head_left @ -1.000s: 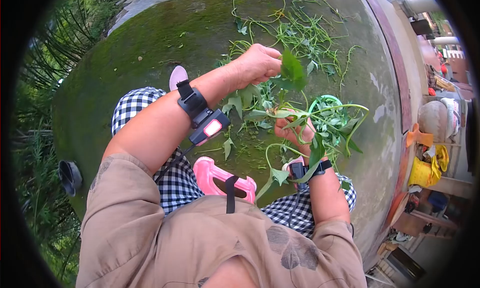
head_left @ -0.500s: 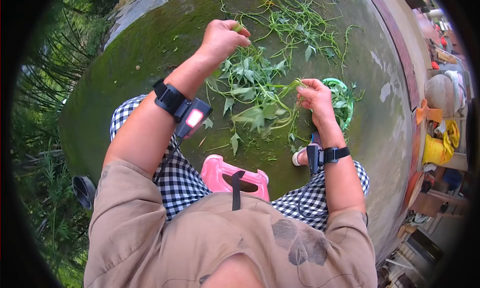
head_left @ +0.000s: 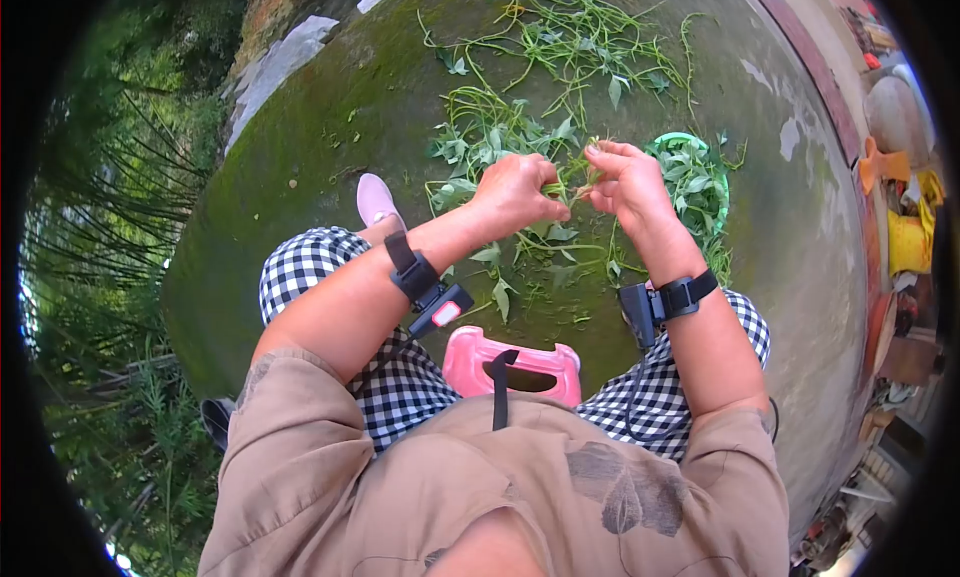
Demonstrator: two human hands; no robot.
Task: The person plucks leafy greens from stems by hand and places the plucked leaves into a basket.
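Observation:
My left hand (head_left: 518, 193) is closed in a pinch, close beside my right hand, on leafy green vine stems (head_left: 572, 172). My right hand (head_left: 632, 187) pinches the same stems between thumb and fingers. The fingertips partly hide the stems. Under and beyond my left hand lies a heap of cut leafy vines (head_left: 480, 127) on the ground. A green plastic basket (head_left: 722, 205) holding picked leaves stands just right of my right hand.
Farther off, a tangle of long green vines (head_left: 590, 42) spreads over the mossy concrete ground (head_left: 300, 227). A pink plastic stool (head_left: 470, 362) is between my knees. Yellow and orange household items (head_left: 908, 245) stand at the right edge. Bushes (head_left: 110, 377) grow at the left.
My left hand has come down and to the right, from above the vine heap to beside my right hand. The view has shifted slightly, and a pink shoe now shows at the left.

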